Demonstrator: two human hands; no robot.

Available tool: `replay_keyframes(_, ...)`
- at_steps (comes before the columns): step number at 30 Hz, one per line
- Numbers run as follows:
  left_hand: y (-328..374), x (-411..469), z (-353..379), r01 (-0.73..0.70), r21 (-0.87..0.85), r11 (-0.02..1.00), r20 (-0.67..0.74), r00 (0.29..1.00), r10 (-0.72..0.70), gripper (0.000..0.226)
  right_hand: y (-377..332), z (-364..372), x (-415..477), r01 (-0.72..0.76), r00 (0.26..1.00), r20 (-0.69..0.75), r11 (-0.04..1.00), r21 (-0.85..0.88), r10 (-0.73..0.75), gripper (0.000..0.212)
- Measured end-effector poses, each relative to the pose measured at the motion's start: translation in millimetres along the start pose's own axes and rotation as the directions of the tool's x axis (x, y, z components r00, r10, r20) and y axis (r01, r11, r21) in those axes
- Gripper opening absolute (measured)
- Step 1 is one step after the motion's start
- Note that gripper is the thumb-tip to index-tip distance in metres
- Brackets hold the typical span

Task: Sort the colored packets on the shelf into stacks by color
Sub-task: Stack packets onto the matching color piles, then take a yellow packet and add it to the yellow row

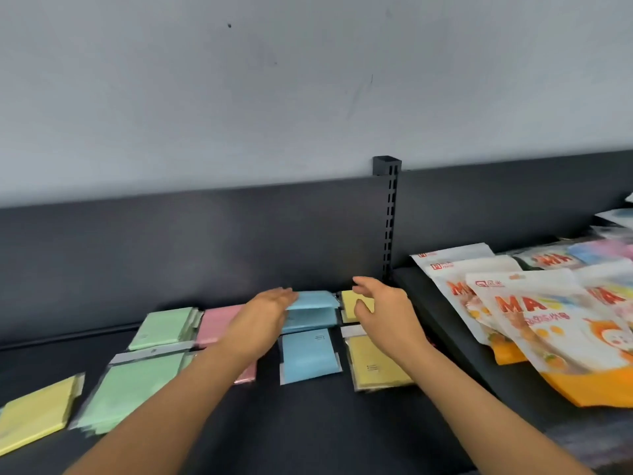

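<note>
Up at the back of the dark shelf (308, 426), the left hand (263, 313) lays straight fingers (286, 294) over the top blue packet (315, 299), which sits tilted above the blue stack (311, 322). Its thumb is hidden, so I cannot tell whether it pinches. The right hand (380, 310) hovers with loosely spread fingers, holding nothing, above the rear yellow packet (350, 303). Pink packets (215, 320) and 2 green stacks (164, 327) lie to the left, and snack bags (548, 323) to the right.
</note>
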State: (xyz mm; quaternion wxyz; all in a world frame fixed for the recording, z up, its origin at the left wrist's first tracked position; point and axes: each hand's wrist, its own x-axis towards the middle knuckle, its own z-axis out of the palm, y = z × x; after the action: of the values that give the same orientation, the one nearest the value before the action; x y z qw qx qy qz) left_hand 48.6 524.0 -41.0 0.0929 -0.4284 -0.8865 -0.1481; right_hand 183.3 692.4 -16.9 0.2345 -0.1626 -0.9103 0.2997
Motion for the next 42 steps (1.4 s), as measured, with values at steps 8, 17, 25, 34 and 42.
replay_keyframes(8,-8.7,15.3,13.7,-0.113,0.085,0.99,0.313,0.946,0.081,0.051,12.7,-3.9,-1.8,-0.091,0.994,-0.042,0.988,0.123,0.097,0.041)
replay_keyframes(17,3.0,-6.2,-9.3,0.004,0.022,1.0,0.106,0.994,-0.006,0.051,-11.5,-1.6,-11.9,-0.005,0.999,-0.041,0.98,0.2,0.014,0.039)
replay_keyframes(25,-37.5,-104.6,-54.4,0.178,0.139,0.974,0.022,0.983,-0.183,0.046,-54.4,48.5,-28.1,0.097,0.988,0.095,0.968,0.23,-0.121,0.036)
replay_keyframes(34,-114.6,-221.7,-101.3,0.394,0.198,0.897,-0.058,0.919,-0.391,0.042,-135.9,111.0,-51.9,0.243,0.915,0.284,0.953,0.178,-0.287,0.039)
replay_keyframes(42,-209.1,-294.2,-124.2,0.414,0.152,0.897,-0.091,0.91,-0.405,0.04,-224.5,191.6,-69.1,0.315,0.881,0.32,0.937,0.153,-0.348,0.039)
